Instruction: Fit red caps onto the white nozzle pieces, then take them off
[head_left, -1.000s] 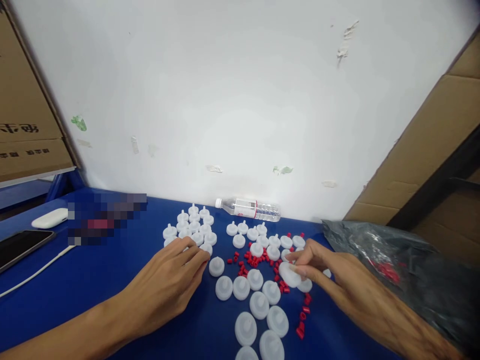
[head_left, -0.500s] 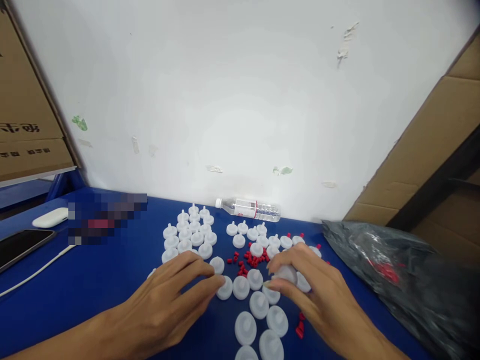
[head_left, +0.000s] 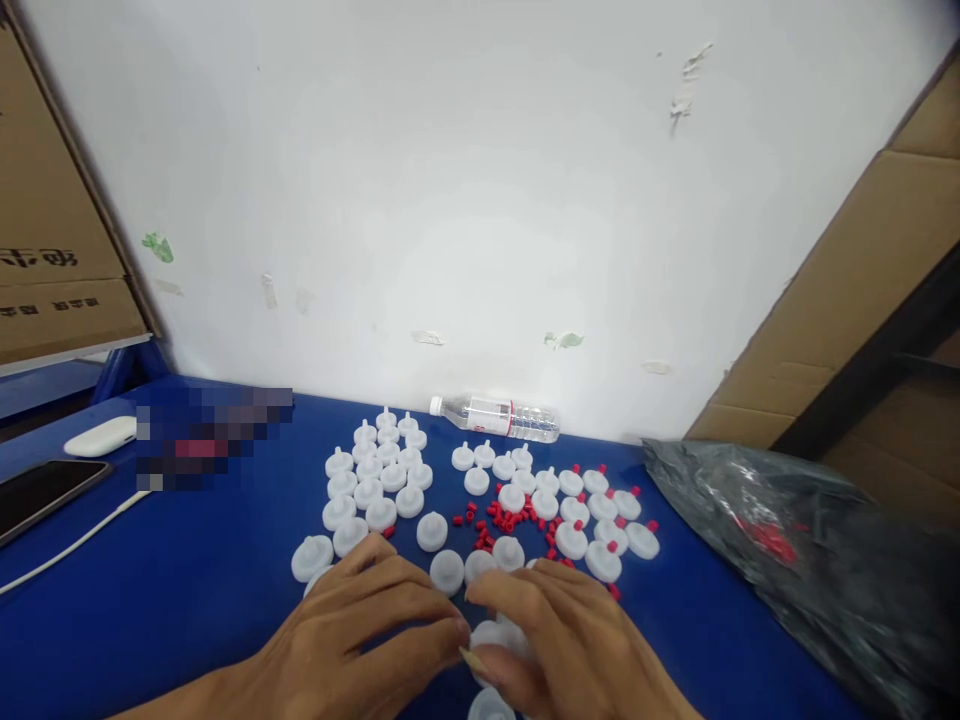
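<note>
Many white round plastic caps [head_left: 373, 470] with small spouts lie spread over the blue table [head_left: 187, 570]. Small red plugs [head_left: 508, 518] are scattered among them, and a few caps at the right [head_left: 604, 560] carry red plugs. My left hand [head_left: 360, 630] and my right hand [head_left: 562, 640] meet at the near edge. Their fingertips pinch one white cap [head_left: 491, 637] between them. More caps lie partly hidden under both hands.
A clear water bottle [head_left: 495, 417] lies by the white wall. A black plastic bag [head_left: 802, 550] with red bits sits at the right. A phone [head_left: 37, 495], a white case [head_left: 101, 435] and a cable lie at the left. Cardboard boxes [head_left: 52, 230] flank both sides.
Both hands have drawn back toward me and come together. My right hand carried a white cap from the right group to the near middle, where the left hand's fingers now meet it.
</note>
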